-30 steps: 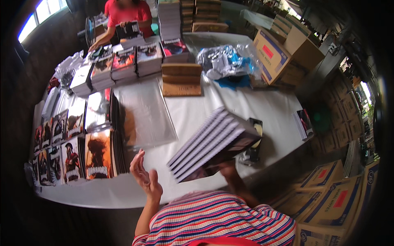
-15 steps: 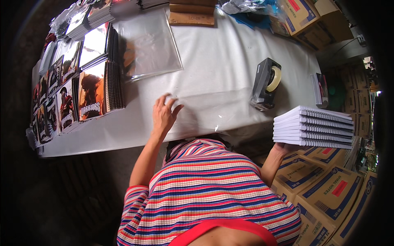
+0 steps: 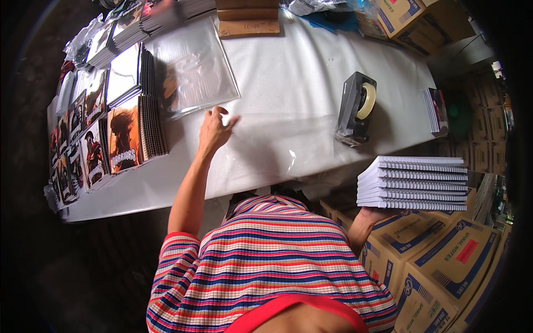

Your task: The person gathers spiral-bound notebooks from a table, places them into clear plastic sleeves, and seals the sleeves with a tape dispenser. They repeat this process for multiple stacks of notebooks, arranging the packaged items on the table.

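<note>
A stack of several spiral notebooks (image 3: 411,184) rests on my right hand (image 3: 365,217), which grips it from below, off the table's right front edge. Most of that hand's fingers are hidden under the stack. My left hand (image 3: 215,129) hovers over the table with bent fingers apart and nothing in it. Below and right of it, a clear plastic bag (image 3: 294,145) lies flat near the table's front edge. Beyond its fingertips is a pile of clear plastic sleeves (image 3: 202,72). A black tape dispenser (image 3: 351,114) with a yellowish roll stands right of the single bag.
Piles of spiral notebooks with illustrated covers (image 3: 125,136) fill the table's left side. A brown cardboard piece (image 3: 248,28) lies at the back. Stacked cardboard boxes (image 3: 444,261) stand at my right, another box (image 3: 411,22) at the far right corner. A small notebook stack (image 3: 435,111) sits at the right edge.
My left hand has moved slightly away from me, toward the sleeve pile. The notebook stack in my right hand has come a little lower and closer to my body.
</note>
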`<move>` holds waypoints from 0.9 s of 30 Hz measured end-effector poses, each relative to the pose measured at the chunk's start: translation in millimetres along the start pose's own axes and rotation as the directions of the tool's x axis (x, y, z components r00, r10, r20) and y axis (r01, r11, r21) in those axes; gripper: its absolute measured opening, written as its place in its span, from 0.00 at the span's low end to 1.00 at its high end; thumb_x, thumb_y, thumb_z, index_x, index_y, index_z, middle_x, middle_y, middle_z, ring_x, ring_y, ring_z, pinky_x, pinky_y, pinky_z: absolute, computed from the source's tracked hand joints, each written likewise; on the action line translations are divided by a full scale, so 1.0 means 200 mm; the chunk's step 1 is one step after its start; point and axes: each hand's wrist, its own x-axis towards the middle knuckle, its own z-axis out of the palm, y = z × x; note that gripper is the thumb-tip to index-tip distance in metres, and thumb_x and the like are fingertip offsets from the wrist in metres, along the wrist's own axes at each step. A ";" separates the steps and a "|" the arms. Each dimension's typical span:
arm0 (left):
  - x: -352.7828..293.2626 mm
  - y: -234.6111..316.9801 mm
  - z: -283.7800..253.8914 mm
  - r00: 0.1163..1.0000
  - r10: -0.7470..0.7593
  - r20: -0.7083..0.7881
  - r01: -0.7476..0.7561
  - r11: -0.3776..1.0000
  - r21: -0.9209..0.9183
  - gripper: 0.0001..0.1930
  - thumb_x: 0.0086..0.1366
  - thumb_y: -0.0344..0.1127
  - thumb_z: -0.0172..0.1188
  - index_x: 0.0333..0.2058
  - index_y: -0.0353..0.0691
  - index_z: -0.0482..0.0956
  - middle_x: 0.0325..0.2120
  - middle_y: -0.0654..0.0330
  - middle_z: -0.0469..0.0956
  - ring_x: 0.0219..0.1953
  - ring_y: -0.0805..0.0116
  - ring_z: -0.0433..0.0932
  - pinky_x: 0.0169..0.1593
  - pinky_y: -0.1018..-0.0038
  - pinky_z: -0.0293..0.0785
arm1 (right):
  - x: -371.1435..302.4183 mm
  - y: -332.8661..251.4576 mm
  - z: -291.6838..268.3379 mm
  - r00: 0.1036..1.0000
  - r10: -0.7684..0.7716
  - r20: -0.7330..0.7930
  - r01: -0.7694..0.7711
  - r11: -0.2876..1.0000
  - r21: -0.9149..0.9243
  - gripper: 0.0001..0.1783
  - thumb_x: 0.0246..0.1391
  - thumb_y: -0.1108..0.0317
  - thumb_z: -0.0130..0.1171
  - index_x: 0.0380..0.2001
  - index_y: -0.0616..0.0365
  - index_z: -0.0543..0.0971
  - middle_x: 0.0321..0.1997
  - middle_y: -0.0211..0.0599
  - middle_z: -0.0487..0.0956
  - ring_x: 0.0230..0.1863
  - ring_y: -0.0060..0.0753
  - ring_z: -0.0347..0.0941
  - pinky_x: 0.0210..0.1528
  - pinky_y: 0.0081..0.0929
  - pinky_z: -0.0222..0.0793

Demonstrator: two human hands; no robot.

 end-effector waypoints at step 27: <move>-0.22 0.33 0.30 0.782 -0.014 -0.623 -0.310 0.858 -0.409 0.35 0.58 0.38 0.57 0.59 0.32 0.50 0.57 0.40 0.48 0.61 0.46 0.49 0.62 0.54 0.42 | -0.13 0.25 -0.14 0.955 0.296 0.011 -0.295 0.954 -0.054 0.32 0.56 0.45 0.45 0.56 0.57 0.65 0.60 0.44 0.65 0.60 0.49 0.60 0.61 0.55 0.51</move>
